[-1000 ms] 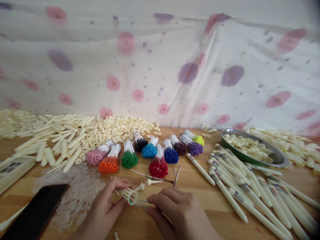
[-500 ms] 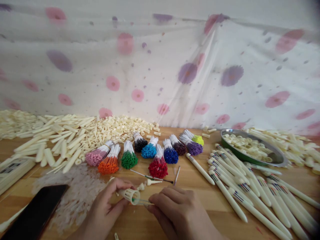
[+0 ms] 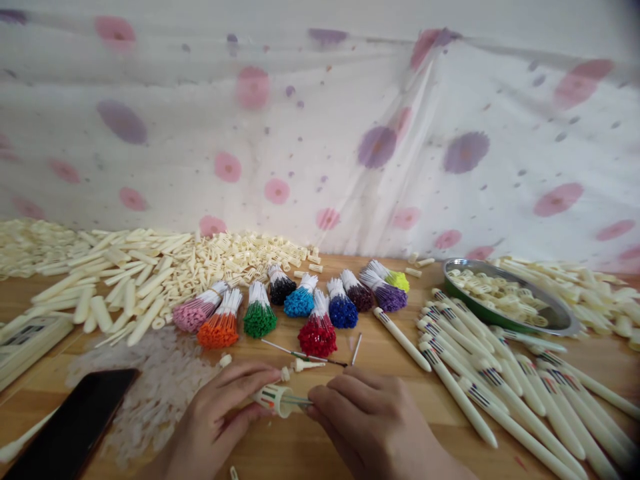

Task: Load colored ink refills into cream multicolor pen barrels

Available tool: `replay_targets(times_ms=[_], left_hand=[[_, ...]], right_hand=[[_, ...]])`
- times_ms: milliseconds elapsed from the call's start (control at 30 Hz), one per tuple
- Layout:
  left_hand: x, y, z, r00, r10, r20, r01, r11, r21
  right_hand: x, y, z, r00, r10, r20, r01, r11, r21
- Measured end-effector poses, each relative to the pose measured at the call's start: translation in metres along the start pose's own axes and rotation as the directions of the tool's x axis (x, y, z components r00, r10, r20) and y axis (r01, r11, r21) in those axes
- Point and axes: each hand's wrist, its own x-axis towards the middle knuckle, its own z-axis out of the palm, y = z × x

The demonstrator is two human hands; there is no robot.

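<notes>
My left hand (image 3: 215, 413) is closed round a short cream slotted pen barrel (image 3: 284, 403), with its open end facing right. Green and orange bits show in the barrel's slots. Thin pen refills (image 3: 300, 401) stick out of that open end, and the fingers of my right hand (image 3: 370, 420) pinch their outer ends. Just beyond the hands lie a small cream tip piece (image 3: 307, 365), a loose refill with a dark end (image 3: 285, 348) and a short white refill (image 3: 357, 349).
Bundled refills in several colours, among them red (image 3: 318, 333) and green (image 3: 260, 317), stand behind the hands. Multicolour pens (image 3: 465, 400) lie at right near a metal bowl (image 3: 563, 320) of slotted parts. At left are cream parts (image 3: 145, 287), clear plastic bits (image 3: 145, 393) and a phone (image 3: 75, 423).
Both hands have shifted slightly right with the slotted barrel. The barrel has turned, and orange and green now show in its slots. The refills sit at its mouth in both frames.
</notes>
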Motion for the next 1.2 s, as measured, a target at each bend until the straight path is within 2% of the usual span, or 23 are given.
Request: replay_targets(times_ms=[167,233,333,433,567,700,800,900,1033,1200], left_hand=[[0.003,-0.004,-0.007,0.992,0.120,0.042,-0.124,0.985,0.117],[0.004,-0.005,-0.008,0.986,0.167,0.020,-0.169,0.976,0.139],[0.005,-0.004,-0.008,0.978,0.206,-0.030,-0.199,0.969,0.149],[0.004,-0.002,-0.007,0.981,0.189,-0.053,-0.180,0.974,0.135],[0.001,-0.001,-0.004,0.995,0.070,-0.065,-0.066,0.996,0.059],[0.000,-0.002,-0.002,0.997,-0.053,-0.052,0.046,0.991,-0.125],[0.000,-0.003,0.000,0.996,-0.084,-0.038,0.072,0.966,-0.249],[0.001,-0.002,0.002,0.997,-0.082,-0.001,0.077,0.942,-0.328],[-0.001,-0.002,0.005,0.999,-0.048,0.019,0.052,0.935,-0.350],[-0.002,-0.007,0.007,0.999,-0.046,0.028,0.052,0.956,-0.290]], right_hand=[[-0.002,0.001,0.002,0.998,-0.036,-0.059,0.036,0.999,0.003],[-0.002,0.002,0.003,0.995,-0.072,-0.076,0.071,0.997,-0.015],[-0.001,0.003,0.000,0.990,-0.136,-0.024,0.134,0.988,-0.078],[0.001,0.001,-0.007,0.978,-0.207,0.004,0.205,0.967,-0.153],[0.002,0.001,-0.015,0.970,-0.244,0.026,0.244,0.953,-0.180],[-0.001,0.004,-0.012,0.979,-0.201,0.044,0.205,0.967,-0.148],[-0.003,0.004,0.000,0.983,-0.162,-0.083,0.153,0.982,-0.106],[-0.006,-0.001,0.014,0.981,-0.020,-0.192,0.028,0.999,0.035],[-0.010,-0.010,0.028,0.974,0.131,-0.183,-0.104,0.984,0.148],[-0.012,-0.017,0.035,0.968,0.166,-0.188,-0.152,0.984,0.090]])
